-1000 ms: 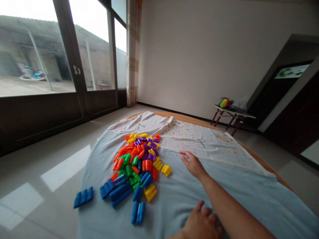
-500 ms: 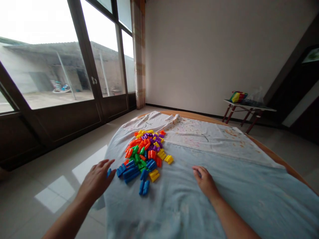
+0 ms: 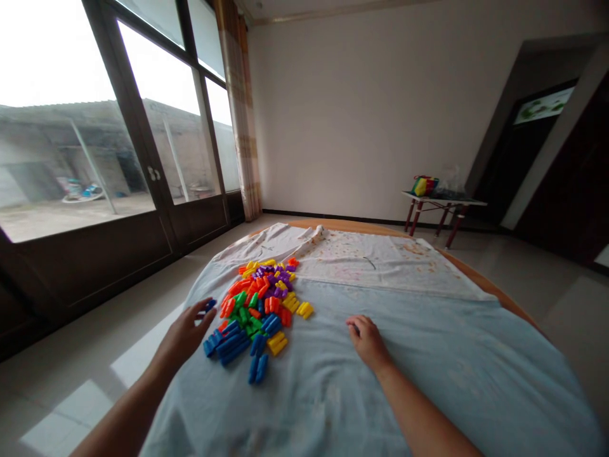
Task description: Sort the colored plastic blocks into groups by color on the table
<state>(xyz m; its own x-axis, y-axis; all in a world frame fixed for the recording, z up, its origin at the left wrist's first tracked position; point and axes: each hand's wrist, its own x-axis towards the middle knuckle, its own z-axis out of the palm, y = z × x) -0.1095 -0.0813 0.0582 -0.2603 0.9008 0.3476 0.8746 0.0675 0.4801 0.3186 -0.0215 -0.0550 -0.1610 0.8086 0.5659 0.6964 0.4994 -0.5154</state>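
Note:
A pile of plastic pieces in blue [image 3: 233, 346], green [image 3: 244, 316], orange [image 3: 272, 306], yellow [image 3: 277, 343] and purple [image 3: 276, 279] lies on the left part of the cloth-covered table. At the pile's left edge, my left hand [image 3: 186, 330] has its fingers curled around a small blue piece [image 3: 210, 305]. My right hand [image 3: 367, 338] is over the blue cloth [image 3: 328, 374], right of the pile, its fingers bent together; what they hold, if anything, is hidden.
A white patterned cloth [image 3: 356, 257] covers the far part of the table. Beyond it, a small table [image 3: 442, 200] bears a colourful bag [image 3: 424, 185] and a clear plastic bag [image 3: 451, 184]. Glass doors [image 3: 166, 146] stand at the left.
The view has tilted up and turned right, so the table and pile appear further left. My left hand has moved up beside the pile with the blue piece. My right hand looks little changed.

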